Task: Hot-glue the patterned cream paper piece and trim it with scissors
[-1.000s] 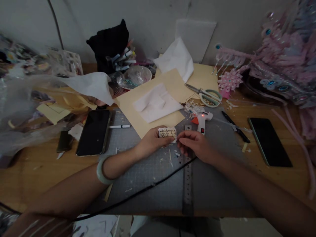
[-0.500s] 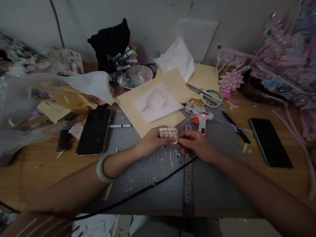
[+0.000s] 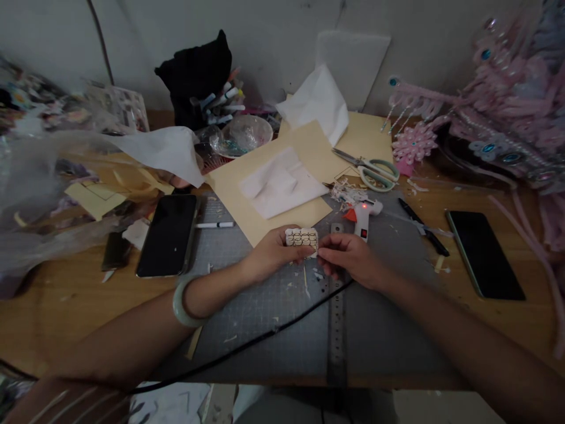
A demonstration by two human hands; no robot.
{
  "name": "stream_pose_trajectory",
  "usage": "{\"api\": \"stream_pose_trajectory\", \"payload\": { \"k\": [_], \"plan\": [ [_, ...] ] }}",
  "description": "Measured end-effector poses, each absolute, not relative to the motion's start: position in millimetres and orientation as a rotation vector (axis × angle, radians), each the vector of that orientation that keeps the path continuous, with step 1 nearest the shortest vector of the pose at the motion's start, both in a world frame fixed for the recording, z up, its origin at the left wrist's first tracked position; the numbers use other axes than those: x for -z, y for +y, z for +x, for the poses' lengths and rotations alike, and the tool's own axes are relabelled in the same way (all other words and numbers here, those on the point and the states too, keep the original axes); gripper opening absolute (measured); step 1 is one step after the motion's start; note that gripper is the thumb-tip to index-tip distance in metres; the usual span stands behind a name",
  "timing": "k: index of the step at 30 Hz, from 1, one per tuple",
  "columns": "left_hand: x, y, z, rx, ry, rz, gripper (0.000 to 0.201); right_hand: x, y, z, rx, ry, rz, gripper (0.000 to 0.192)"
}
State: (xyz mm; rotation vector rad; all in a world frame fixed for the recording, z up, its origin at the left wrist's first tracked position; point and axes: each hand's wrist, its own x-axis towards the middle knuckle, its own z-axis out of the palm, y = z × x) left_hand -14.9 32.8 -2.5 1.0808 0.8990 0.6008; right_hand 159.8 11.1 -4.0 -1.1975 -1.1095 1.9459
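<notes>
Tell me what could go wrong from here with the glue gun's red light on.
The glue gun may be hot, and it lies just beyond your right hand, so a careless reach could burn you. The black cable crosses the cutting mat between your forearms and might snag. The small patterned piece could slip from your left hand.
</notes>
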Motion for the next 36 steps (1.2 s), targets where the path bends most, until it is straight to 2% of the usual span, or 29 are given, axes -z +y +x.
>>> {"api": "stream_pose_trajectory", "payload": {
  "k": [12, 24, 31, 36],
  "plan": [
    [-2.1, 31.9, -14.0, -0.587, 0.923, 1.141, 0.015, -0.8, 11.6, 158.1, -1.909, -1.213, -1.303, 0.016],
    [1.9, 30.8, -13.4, -0.534, 0.877, 1.168, 0.019, -3.5, 9.7, 155.2, -1.827, -1.225, -1.376, 0.010],
    [2.5, 32.7, -15.2, -0.564, 0.862, 1.061, 0.019, 0.9, 12.2, 157.3, -1.942, -1.101, -1.232, 0.020],
    [3.4, 33.4, -14.9, -0.600, 0.838, 0.996, 0.019, -0.5, 11.8, 157.8, -1.962, -1.075, -1.231, 0.021]
  ]
}}
